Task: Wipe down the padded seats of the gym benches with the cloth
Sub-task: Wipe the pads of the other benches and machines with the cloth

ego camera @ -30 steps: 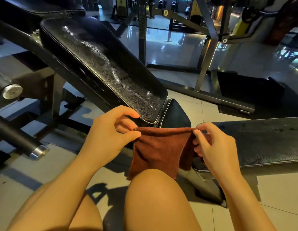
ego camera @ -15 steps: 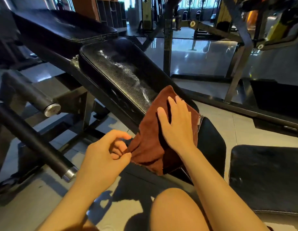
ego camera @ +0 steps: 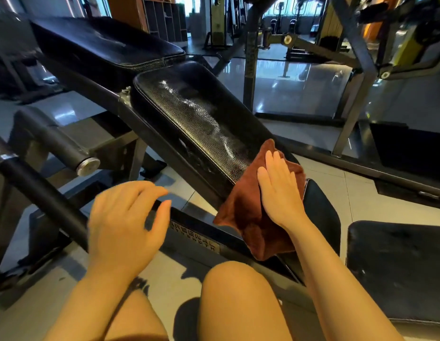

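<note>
We find the right hand [ego camera: 279, 190] flat, fingers straight, pressing the brown cloth [ego camera: 248, 212] against the lower end of the inclined bench pad [ego camera: 194, 119], apparently to wipe upslope, while the left hand [ego camera: 123, 222] hovers loosely spread, holding nothing.

Two bare arms, no sleeves showing. Left hand [ego camera: 125, 225] bare, no glove, no ring seen, a bit blurry. Right hand [ego camera: 280, 190] bare too, no glove, nails short and plain. No watch or band on either wrist. Two bare knees at bottom, no trouser legs covering them.
</note>
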A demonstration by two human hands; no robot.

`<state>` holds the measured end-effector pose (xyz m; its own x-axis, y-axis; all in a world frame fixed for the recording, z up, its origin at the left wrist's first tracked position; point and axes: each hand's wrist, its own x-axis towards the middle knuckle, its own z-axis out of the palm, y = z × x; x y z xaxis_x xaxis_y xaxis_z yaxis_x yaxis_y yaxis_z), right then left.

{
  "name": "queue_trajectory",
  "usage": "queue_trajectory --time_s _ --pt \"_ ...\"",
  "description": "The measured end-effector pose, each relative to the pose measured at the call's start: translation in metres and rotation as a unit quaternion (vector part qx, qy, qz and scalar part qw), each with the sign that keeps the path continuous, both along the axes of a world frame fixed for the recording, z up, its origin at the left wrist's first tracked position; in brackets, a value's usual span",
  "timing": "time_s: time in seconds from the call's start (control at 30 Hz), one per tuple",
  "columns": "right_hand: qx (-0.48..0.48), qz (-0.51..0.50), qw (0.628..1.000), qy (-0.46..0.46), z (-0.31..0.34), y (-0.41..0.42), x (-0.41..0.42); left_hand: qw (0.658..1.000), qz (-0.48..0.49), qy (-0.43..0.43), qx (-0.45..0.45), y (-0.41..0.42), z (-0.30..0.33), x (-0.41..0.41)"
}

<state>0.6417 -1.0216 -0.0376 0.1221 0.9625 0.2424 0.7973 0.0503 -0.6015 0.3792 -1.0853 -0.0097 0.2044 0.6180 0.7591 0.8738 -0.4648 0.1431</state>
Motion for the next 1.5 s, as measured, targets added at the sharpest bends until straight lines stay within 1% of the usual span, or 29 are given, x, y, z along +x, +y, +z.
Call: queue_trajectory --time_s 0.03,0.07,0.13,0.2,0.27,0.4,0.5,0.7,0.83,0.93,1.0,1.1,1.17,1.2,1.27,1.37,1.5 --pt "-0.008 -0.002 1.000 -0.010 0.002 0.001 -0.001 0.999 0.026 0.029 0.026 0.001 0.001 -0.013" --pt "-0.013 -0.002 1.000 -0.018 0.005 0.001 -0.004 0.997 0.053 0.055 0.032 0.005 0.001 -0.024" --pt "0.001 0.021 0.999 -0.033 0.016 0.005 -0.016 0.993 0.095 0.076 -0.006 0.015 -0.002 -0.040" --pt "0.031 0.065 0.996 -0.048 0.030 0.015 -0.033 0.991 0.102 0.054 -0.067 0.023 -0.005 -0.043" --pt "0.047 0.104 0.992 -0.059 0.047 0.031 -0.050 0.991 0.093 0.039 -0.083 0.028 -0.009 -0.042" --pt "0.076 0.159 0.981 -0.079 0.084 0.081 -0.084 0.996 0.084 -0.004 -0.026 0.031 -0.013 -0.043" --pt "0.100 0.185 0.974 -0.088 0.103 0.110 -0.100 0.996 0.089 -0.026 -0.003 0.035 -0.014 -0.045" --pt "0.101 0.218 0.963 -0.120 0.101 0.105 -0.093 0.989 0.147 -0.016 0.001 0.034 -0.019 -0.049" --pt "0.095 0.266 0.950 -0.132 0.081 0.071 -0.068 0.976 0.206 -0.077 -0.007 0.029 -0.020 -0.048" --pt "0.076 0.289 0.946 -0.122 0.055 0.046 -0.036 0.965 0.231 -0.113 -0.052 0.027 -0.020 -0.048" --pt "0.062 0.281 0.950 -0.117 0.043 0.046 -0.023 0.962 0.231 -0.125 -0.070 0.028 -0.021 -0.050" --pt "0.049 0.245 0.957 -0.146 0.052 0.060 -0.030 0.961 0.238 -0.114 -0.084 0.032 -0.022 -0.050" --pt "0.034 0.251 0.961 -0.108 0.069 0.068 -0.048 0.960 0.241 -0.116 -0.082 0.034 -0.021 -0.048" --pt "0.040 0.249 0.964 -0.089 0.079 0.074 -0.057 0.960 0.238 -0.123 -0.076 0.034 -0.022 -0.048" --pt "0.071 0.246 0.963 -0.089 0.097 0.094 -0.075 0.961 0.225 -0.147 -0.057 0.034 -0.021 -0.047" --pt "0.107 0.276 0.949 -0.110 0.118 0.122 -0.101 0.964 0.215 -0.151 -0.045 0.035 -0.022 -0.048" --pt "0.160 0.339 0.922 -0.096 0.119 0.125 -0.103 0.965 0.219 -0.139 -0.046 0.035 -0.023 -0.049"
